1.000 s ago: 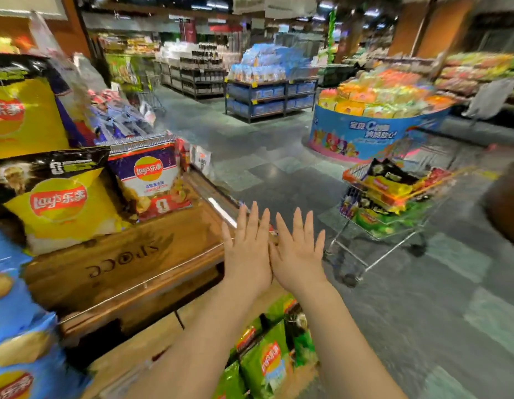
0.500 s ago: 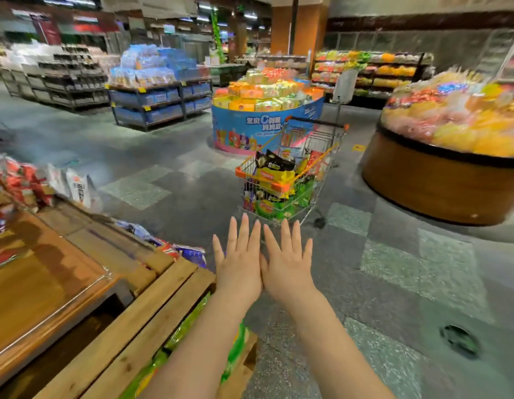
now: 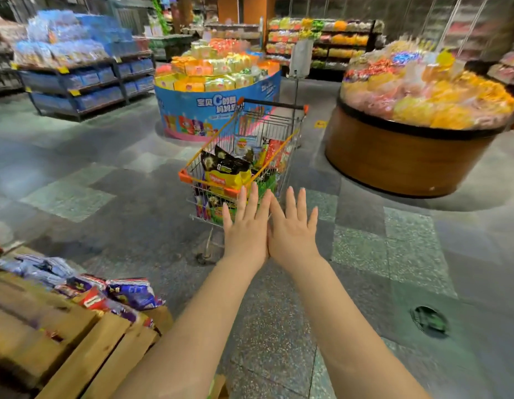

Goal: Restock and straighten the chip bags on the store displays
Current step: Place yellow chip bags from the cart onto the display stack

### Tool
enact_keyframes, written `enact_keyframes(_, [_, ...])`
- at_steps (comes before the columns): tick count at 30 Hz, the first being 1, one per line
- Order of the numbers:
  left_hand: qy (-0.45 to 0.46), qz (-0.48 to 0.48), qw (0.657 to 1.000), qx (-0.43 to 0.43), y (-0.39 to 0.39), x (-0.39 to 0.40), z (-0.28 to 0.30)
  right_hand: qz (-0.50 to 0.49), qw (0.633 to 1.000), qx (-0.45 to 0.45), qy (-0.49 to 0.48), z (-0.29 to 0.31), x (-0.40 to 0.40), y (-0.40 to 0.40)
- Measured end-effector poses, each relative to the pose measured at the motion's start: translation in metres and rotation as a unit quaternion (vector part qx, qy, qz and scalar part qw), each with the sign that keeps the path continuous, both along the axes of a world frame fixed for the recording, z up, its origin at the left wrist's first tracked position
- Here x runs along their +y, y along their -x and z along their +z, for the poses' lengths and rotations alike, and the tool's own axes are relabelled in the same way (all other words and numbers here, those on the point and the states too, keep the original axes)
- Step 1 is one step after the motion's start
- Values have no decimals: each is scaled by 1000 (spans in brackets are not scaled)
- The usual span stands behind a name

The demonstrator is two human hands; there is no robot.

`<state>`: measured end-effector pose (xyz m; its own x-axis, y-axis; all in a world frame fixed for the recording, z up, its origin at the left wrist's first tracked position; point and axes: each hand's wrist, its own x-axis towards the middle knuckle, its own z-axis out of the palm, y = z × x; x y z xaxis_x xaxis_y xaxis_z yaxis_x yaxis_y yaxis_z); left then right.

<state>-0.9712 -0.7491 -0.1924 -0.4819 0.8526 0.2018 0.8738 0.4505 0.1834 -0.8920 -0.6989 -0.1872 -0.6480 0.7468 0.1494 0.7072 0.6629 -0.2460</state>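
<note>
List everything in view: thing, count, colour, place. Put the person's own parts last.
shopping cart: one, wire with orange trim, centre aisle, ahead of the hands.
chip bags in cart: several, yellow-black on top, green and red below; exact count unclear.
blue round display: one, stacked with yellow and orange packs, behind the cart.
wooden round display: one, brown, heaped with yellow and pink bagged goods, right.
blue shelving: one unit, blue packs, far left.
wooden crates: a few, light wood, lower left.
purple snack bags: several, purple and red, on the crates.
floor drain: one, dark, lower right.
left hand: flat, fingers straight, empty.
right hand: flat, touching the left, empty.
</note>
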Motion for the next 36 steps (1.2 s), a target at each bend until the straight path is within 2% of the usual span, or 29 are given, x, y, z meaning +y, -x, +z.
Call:
enact_keyframes(6, [44,4,999,-9,31,101,-21,7,999,-21,25,-23,102,30])
enact_keyframes(12, [71,41,997,-12,66,208,-11,45,998,-40,30,-14,217,72])
enact_keyframes(16, [107,72,991,-16,110,261,-5,84,995,-38,40,-12,274,118])
enact_keyframes(22, [128,130,983,-35,194,330,-26,147,987,-58,33,-30,350,210])
enact_keyframes(27, [145,184,969,-76,270,372,-37,189,977,-89,52,-37,396,286])
enact_keyframes(32, [121,295,936,-145,329,391,-45,241,960,-117,79,-44,425,351])
enact_keyframes(36, [112,359,913,-160,364,395,-59,303,939,-137,83,-55,437,395])
